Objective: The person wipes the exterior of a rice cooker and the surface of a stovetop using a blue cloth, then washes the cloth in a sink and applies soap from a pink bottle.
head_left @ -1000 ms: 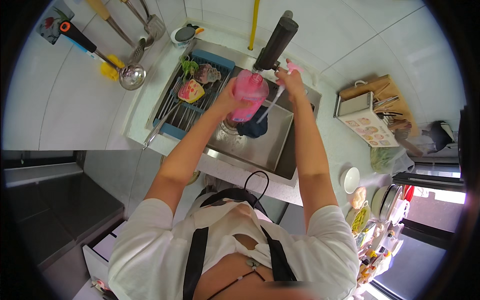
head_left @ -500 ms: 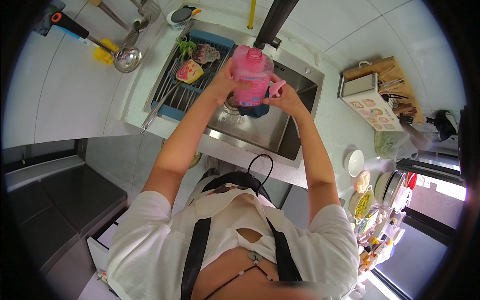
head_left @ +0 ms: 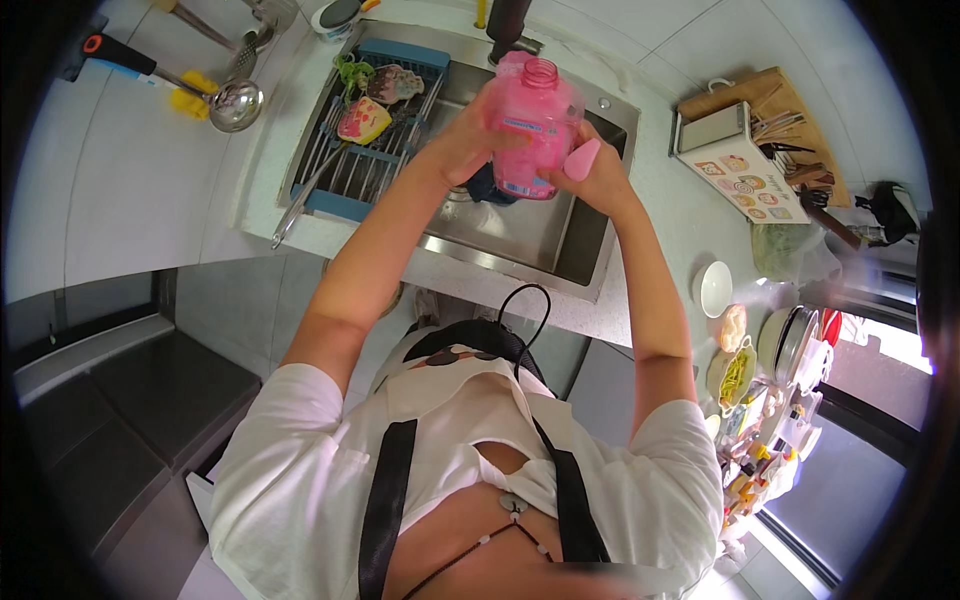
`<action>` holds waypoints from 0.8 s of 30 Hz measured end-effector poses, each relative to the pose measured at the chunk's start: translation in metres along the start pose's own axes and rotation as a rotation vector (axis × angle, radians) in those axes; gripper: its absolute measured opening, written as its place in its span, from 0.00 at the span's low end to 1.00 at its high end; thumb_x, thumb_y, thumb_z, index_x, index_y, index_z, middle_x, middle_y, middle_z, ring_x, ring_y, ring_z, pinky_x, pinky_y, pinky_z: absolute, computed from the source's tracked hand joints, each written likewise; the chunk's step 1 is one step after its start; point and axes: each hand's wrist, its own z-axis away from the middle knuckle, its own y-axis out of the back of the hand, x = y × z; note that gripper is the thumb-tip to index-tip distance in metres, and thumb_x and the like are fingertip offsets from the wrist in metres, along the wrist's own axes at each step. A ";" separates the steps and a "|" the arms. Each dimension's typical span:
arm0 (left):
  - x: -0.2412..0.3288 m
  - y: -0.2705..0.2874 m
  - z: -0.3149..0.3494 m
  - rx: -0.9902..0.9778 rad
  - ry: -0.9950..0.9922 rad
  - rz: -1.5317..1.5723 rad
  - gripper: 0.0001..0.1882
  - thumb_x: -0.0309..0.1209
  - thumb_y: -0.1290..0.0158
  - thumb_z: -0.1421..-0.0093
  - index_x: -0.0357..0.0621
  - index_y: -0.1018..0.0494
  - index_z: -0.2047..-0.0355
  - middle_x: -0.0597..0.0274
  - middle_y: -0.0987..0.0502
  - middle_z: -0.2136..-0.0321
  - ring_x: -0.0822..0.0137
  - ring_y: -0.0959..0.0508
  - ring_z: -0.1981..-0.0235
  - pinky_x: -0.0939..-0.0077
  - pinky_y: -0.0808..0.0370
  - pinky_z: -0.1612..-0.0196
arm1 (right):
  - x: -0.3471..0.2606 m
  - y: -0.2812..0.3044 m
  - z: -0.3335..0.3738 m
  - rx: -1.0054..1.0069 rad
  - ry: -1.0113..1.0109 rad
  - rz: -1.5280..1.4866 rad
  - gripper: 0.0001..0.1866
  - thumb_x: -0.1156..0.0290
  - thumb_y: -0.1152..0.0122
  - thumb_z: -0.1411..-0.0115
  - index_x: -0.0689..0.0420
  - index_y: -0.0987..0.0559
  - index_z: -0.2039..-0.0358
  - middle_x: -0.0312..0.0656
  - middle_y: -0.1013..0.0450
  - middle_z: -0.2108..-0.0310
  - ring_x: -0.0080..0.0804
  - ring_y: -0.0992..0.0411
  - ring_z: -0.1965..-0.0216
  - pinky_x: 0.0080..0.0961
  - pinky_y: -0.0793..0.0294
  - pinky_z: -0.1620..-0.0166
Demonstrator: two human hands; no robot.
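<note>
Over the steel sink point(head_left: 520, 235) I hold a large pink translucent bottle point(head_left: 535, 130) with a blue-and-white label. Its threaded neck is uncapped and points away from me. My left hand point(head_left: 465, 140) is wrapped round the bottle's left side. My right hand point(head_left: 603, 183) is at its lower right, gripping a pink tapered piece like a cap point(head_left: 582, 160); whether those fingers also press on the bottle, I cannot tell. Below the bottle, partly hidden by it, a dark blue cloth point(head_left: 487, 186) shows in the sink.
A blue drying rack point(head_left: 335, 204) spans the sink's left side, bearing a yellow-and-pink sponge point(head_left: 363, 121), greens and a long-handled utensil point(head_left: 300, 212). Behind stands a black faucet point(head_left: 508, 25). To the right are a utensil holder point(head_left: 745, 180), a white bowl point(head_left: 713, 289) and several dishes.
Both hands and the bottle have shifted a little to the right relative to the sink, with the pink piece still in my right hand. The whole view has also moved slightly.
</note>
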 end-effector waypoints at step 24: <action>-0.101 -0.058 -0.032 0.144 0.099 -0.285 0.44 0.18 0.36 0.67 0.46 0.44 0.48 0.63 0.33 0.54 0.66 0.33 0.51 0.68 0.35 0.48 | 0.070 0.106 0.135 0.961 -0.062 -0.773 0.21 0.62 0.54 0.39 0.65 0.33 0.51 0.50 0.31 0.56 0.17 0.40 0.79 0.11 0.40 0.74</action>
